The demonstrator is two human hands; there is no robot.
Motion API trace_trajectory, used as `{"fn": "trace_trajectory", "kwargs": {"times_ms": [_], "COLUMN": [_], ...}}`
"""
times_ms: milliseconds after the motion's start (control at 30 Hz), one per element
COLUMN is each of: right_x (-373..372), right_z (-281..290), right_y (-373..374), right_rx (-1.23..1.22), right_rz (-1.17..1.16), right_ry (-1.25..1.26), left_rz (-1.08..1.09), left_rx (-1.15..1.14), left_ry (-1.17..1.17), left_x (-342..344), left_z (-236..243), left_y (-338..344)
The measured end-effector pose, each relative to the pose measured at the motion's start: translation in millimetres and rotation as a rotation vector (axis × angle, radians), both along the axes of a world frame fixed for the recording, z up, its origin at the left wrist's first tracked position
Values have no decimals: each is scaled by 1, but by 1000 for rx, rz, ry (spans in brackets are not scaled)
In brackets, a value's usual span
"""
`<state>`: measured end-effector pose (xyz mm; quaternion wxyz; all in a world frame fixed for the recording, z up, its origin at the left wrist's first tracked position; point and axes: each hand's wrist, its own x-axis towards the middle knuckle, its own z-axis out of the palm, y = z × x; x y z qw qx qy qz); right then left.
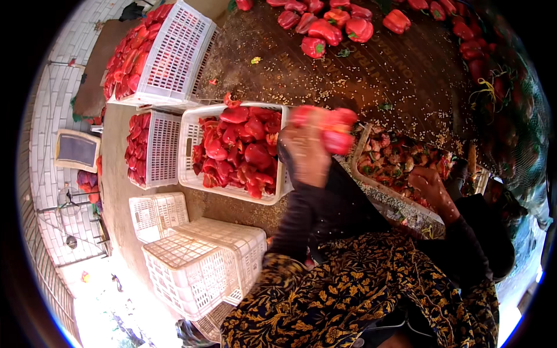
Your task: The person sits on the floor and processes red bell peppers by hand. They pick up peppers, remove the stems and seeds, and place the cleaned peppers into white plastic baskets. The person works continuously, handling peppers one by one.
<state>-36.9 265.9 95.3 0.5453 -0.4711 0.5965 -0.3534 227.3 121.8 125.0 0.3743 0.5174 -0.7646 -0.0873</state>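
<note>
My left hand (310, 152) is wrapped round a red bell pepper (336, 129), both smeared by motion. It is raised between two crates. On its left stands a white plastic crate (185, 152) filled with cut red pepper pieces (235, 148). To its right is a shallow crate (358, 152) of pepper cores, seeds and green stems. Over that crate's near right part hovers my right hand (430, 187), its fingers curled closed. What they grip, if anything, is too hard to make out.
Whole red peppers (328, 29) lie at the back on a brown, seed-strewn floor (255, 75). Tall white crates of peppers (174, 52) stand at the far left. Stacked crates (197, 255) sit at the near left. Green netting (525, 116) with peppers runs along the right.
</note>
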Motion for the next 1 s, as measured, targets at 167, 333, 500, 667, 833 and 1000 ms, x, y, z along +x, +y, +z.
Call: {"fn": "trace_trajectory", "kwargs": {"times_ms": [167, 333, 500, 667, 833, 1000], "right_x": [-40, -19, 17, 42, 8, -20], "right_z": [-76, -39, -37, -31, -77, -63], "right_y": [8, -36, -72, -67, -42, -32], "right_rx": [-273, -130, -299, -269, -341, 263], "right_rz": [131, 31, 24, -34, -139, -741], "right_ry": [941, 560, 520, 358, 564, -332], "left_rz": [289, 311, -330, -41, -321, -1151], "left_rx": [404, 98, 93, 371, 109, -59], "left_ry": [290, -320, 60, -572, -473, -339], "left_x": [140, 130, -46, -144, -171, -168], "left_z": [-11, -22, -33, -77, -77, -71], "left_y": [-109, -172, -289, -344, -238, -64]}}
